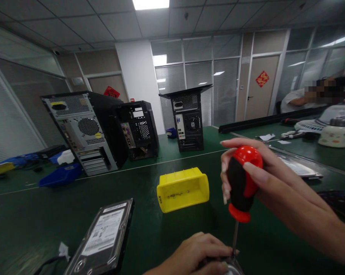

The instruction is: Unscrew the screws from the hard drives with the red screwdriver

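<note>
My right hand (261, 172) is wrapped round the red and black handle of a screwdriver (241, 187), held nearly upright. Its shaft runs down to a silver metal piece (232, 266) at the bottom edge; the tip's exact contact is hidden. My left hand (194, 256) grips that piece with bent fingers around the shaft's lower end. It looks like a hard drive, but most of it is covered or cut off. Just beyond my hands a yellow bin (184, 191) lies with its opening towards me, several small screws (175, 195) inside. Another hard drive (103, 233) with a white label lies to the left.
Several computer cases (89, 130) stand at the back of the green table (144, 229). A blue bin (60, 175) is at far left. On the right are another drive (298, 167), a jar (335, 133) and a white cap (337, 114). A person (294, 99) sits beyond.
</note>
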Demonstrator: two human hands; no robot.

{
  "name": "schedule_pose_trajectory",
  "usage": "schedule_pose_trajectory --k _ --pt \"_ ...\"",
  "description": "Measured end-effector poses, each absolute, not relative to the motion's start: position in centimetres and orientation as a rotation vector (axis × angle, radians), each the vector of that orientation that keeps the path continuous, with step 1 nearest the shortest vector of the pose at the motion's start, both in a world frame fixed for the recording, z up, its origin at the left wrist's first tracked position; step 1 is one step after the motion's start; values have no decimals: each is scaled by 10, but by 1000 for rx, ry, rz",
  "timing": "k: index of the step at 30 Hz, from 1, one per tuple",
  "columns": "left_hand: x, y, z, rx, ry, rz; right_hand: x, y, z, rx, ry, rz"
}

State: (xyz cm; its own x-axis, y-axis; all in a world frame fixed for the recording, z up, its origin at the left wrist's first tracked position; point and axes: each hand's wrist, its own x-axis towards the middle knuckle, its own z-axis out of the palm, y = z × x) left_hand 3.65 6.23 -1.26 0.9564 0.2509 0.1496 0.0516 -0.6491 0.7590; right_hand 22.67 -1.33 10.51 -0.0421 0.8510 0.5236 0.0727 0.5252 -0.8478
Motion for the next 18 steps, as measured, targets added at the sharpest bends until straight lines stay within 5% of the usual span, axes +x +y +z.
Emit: schedule_pose_trajectory --k 18 --pt "34 60 -3 2260 225 314 220 -9 113 -843 -1408 686"
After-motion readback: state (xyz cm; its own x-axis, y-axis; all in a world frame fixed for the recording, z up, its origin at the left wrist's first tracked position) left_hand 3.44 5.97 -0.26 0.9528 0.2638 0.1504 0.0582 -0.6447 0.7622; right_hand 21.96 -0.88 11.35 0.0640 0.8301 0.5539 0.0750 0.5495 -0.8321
